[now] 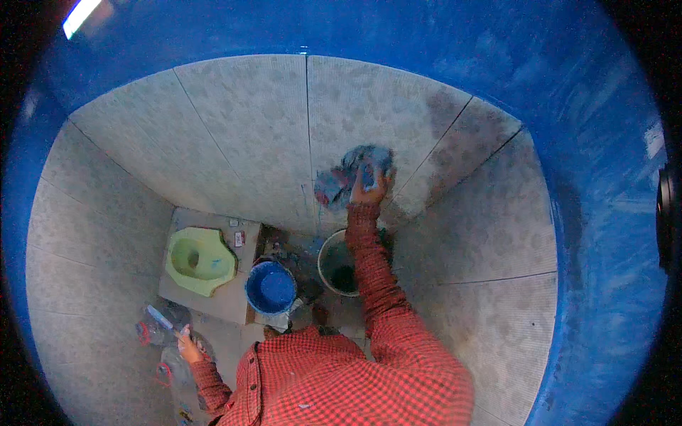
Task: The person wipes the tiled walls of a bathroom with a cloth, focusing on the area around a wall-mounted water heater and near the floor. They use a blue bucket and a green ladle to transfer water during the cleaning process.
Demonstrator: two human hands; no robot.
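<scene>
The bunched cloth (334, 188) is held by the right hand's (372, 190) fingers against the far tiled wall (249, 128); being soft and probably light, it is best grasped at its folds. A pale, flat tool (160, 317) is gripped at near left by the left hand (189, 346).

The blue bucket (271, 287) is showing a vivid blue inside. Left of that bucket, the squat toilet (186, 272) is gleaming pale yellow-green; right of it, a second bucket (322, 263) is framing a dark greenish interior with an off-white rim. Below it, the shirt (369, 369) is displaying red-and-black checks, and to its lower left a flat tool (160, 317) is looking pale blue. Up and right of it, the rag (353, 162) is mixing grey-blue with dull red. Above it, wall tiles (249, 128) are carrying grey blotches on paler grey, and higher still, the upper wall (341, 28) is wearing streaky deep blue.
</scene>
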